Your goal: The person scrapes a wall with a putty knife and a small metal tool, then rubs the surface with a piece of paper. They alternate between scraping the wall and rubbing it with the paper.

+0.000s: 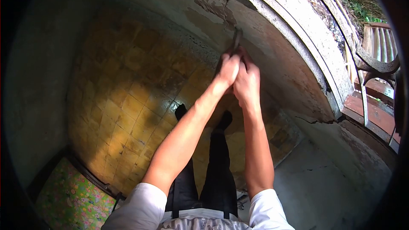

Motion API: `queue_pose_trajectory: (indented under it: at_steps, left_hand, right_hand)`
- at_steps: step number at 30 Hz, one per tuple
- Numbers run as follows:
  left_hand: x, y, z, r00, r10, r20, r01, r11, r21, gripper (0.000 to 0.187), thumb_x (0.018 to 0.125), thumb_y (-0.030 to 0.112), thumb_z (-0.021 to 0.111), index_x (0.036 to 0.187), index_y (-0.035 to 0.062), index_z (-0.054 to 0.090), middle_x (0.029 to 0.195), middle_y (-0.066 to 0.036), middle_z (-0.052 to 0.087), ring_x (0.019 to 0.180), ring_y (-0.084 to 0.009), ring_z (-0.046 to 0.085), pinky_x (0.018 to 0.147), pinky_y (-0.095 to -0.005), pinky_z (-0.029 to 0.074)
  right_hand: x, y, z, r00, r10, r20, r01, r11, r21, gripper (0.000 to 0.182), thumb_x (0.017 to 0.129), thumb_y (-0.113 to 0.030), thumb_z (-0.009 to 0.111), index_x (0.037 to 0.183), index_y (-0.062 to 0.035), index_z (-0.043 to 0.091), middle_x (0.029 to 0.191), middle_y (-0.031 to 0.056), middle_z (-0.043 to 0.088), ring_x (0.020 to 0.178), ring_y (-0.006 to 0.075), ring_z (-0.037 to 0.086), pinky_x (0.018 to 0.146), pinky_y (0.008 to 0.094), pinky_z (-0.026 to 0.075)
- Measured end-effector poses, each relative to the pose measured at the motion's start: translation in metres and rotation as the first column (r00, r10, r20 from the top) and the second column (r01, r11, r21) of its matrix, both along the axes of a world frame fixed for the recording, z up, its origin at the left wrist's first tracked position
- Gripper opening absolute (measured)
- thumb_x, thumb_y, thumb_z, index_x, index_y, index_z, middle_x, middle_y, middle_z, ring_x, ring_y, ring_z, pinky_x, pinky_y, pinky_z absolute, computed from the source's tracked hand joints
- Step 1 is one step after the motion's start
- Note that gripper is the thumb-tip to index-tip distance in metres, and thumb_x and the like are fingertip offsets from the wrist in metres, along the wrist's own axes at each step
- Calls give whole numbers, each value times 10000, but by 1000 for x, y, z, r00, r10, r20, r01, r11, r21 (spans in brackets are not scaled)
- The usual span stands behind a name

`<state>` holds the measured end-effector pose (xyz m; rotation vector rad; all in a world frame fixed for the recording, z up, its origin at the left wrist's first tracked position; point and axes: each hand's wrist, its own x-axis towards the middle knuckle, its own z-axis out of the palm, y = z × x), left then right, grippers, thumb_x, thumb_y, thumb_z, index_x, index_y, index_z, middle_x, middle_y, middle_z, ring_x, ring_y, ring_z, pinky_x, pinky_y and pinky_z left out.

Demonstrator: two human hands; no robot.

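Both arms stretch forward, and my hands meet in front of the stained wall [272, 55]. My left hand [229, 69] is closed, and my right hand [247, 81] is closed close beside it, touching it. A dark, narrow tool [237, 38] sticks out beyond the fingers, its tip at or close to the wall below a patch of peeling plaster [213, 10]. Both hands wrap round its lower part, which the fingers hide. The tool's exact kind cannot be made out.
Yellow tiles [132, 106] cover the floor beneath my dark-clad legs and feet. A flowered cushion [76, 196] lies at the lower left. At the right are a window ledge [306, 38], curved metal bars [377, 66], a wooden bench [381, 42] and a wall crack [315, 122].
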<state>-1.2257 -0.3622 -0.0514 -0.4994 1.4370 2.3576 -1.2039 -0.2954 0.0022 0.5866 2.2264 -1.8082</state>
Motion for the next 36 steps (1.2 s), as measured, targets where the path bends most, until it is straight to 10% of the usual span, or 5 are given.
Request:
queue_pose_trajectory:
  at_steps: [13,36]
  left_hand:
    - [-1,2,0,999,16,-33,-16,1000,-18,274,947,216,486,1041,-14,601,989,-74,617,889,-152,566,804,-318,463]
    - [-6,-12,-3,995,-97,12,97,995,12,330,953,234,483,1133,-18,596,1016,-94,611,962,-160,566,852,-305,457]
  right_hand:
    - [5,-2,-7,986,-12,-168,16,1000,21,410,958,-192,423,1280,33,539,1055,265,659,995,325,642,883,362,469]
    - [4,-17,6,994,-109,26,109,994,-31,349,958,-191,438,1148,58,591,949,199,664,873,253,618,821,362,478]
